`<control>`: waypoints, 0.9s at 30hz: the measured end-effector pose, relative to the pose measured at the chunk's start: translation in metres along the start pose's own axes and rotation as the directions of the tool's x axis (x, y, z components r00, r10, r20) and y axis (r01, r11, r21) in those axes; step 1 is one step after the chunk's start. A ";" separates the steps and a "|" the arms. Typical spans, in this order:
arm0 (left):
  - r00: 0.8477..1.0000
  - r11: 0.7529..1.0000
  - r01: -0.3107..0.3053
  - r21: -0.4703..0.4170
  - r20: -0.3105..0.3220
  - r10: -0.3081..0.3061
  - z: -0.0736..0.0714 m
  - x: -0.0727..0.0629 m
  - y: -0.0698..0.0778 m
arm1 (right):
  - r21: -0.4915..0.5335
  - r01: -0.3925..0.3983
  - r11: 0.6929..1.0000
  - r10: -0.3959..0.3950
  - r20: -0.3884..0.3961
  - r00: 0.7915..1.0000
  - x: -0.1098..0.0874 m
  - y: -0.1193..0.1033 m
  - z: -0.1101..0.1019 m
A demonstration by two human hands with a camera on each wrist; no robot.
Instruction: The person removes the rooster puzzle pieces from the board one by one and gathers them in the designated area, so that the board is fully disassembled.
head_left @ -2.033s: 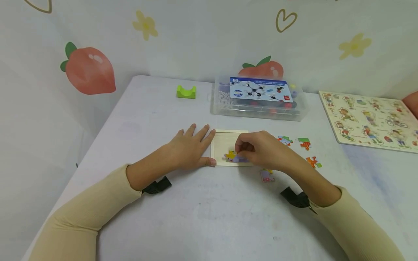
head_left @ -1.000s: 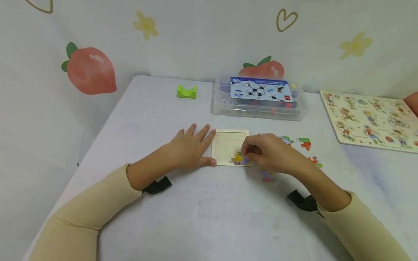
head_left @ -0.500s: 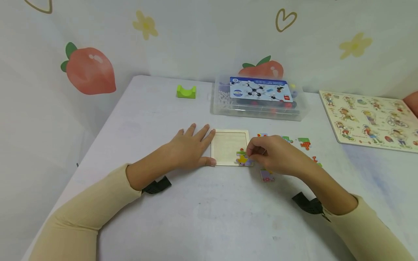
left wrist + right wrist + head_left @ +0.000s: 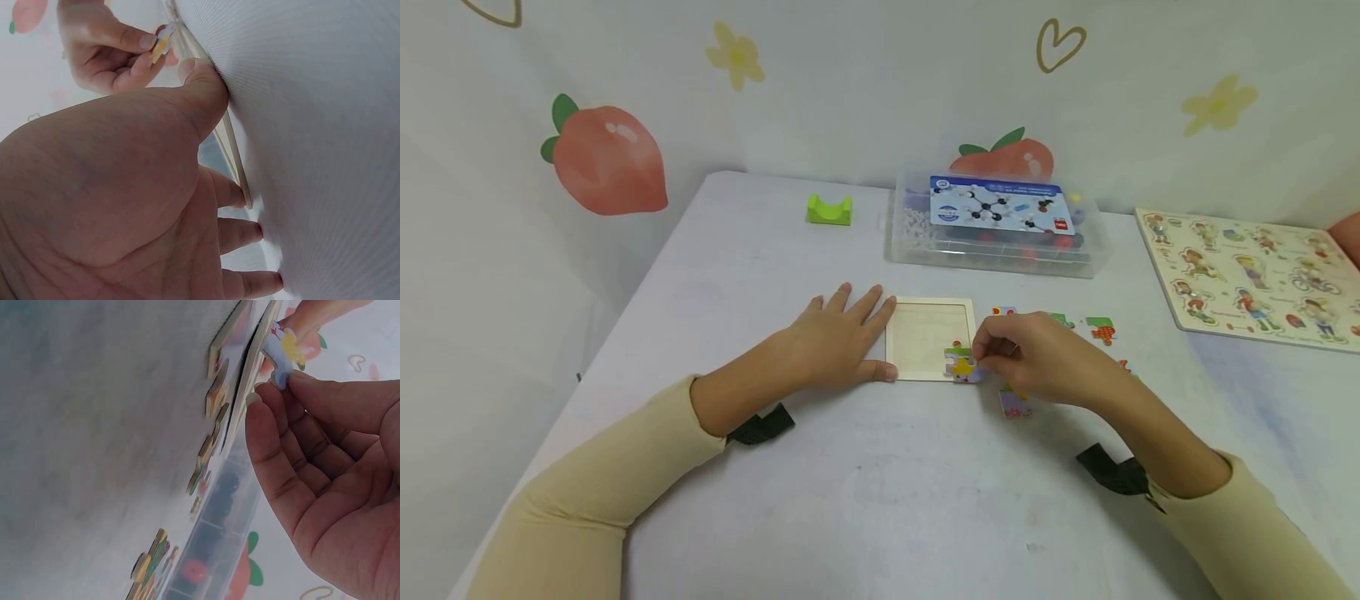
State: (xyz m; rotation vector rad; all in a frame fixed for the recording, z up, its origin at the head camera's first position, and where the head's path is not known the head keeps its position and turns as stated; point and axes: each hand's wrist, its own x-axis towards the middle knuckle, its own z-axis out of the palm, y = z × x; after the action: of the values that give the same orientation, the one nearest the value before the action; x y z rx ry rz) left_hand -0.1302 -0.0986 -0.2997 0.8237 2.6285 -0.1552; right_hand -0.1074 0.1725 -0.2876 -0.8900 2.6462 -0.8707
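Note:
My left hand (image 4: 838, 342) lies with fingers spread on the left edge of a small square wooden puzzle tray (image 4: 917, 321), thumb at its lower left corner. Between thumb and fingertips, my right hand (image 4: 1026, 354) pinches a jigsaw piece (image 4: 959, 365) printed with yellow, green and lilac. That piece is over the tray's lower right corner; in the right wrist view the jigsaw piece (image 4: 284, 353) stands tilted above the tray's rim. Just below the right hand, another lilac jigsaw piece (image 4: 1015, 404) lies on the table, partly hidden.
Several loose jigsaw pieces (image 4: 1102, 329) lie right of the tray, some behind the right hand. A clear plastic box (image 4: 992, 250) with a molecule-picture card stands at the back. Left of it is a green block (image 4: 829, 211); at far right, a picture board (image 4: 1255, 279).
My right hand has moved right, shifting the jigsaw piece from the tray's lower middle to its lower right corner and turning it. My left hand has stayed in place.

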 end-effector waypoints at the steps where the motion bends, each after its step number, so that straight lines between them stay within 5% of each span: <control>1: 1.000 1.000 -0.001 0.001 0.000 0.001 0.000 0.000 0.000 | -0.001 0.000 1.000 0.000 -0.002 1.000 -0.001 0.000 0.000; 11: 1.000 1.000 0.007 0.006 0.009 -0.007 0.000 0.001 0.001 | -0.039 -0.070 0.997 0.070 -0.005 0.998 -0.010 0.006 -0.004; 27: 1.000 1.000 0.007 -0.008 0.011 -0.007 0.000 0.001 0.001 | -0.039 -0.078 0.996 0.076 -0.054 0.996 -0.027 0.015 -0.009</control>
State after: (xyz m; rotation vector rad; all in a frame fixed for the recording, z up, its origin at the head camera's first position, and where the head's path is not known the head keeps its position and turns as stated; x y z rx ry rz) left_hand -0.1304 -0.0976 -0.2998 0.8086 2.6207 -0.1503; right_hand -0.0964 0.2029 -0.2886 -0.7785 2.7331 -0.8353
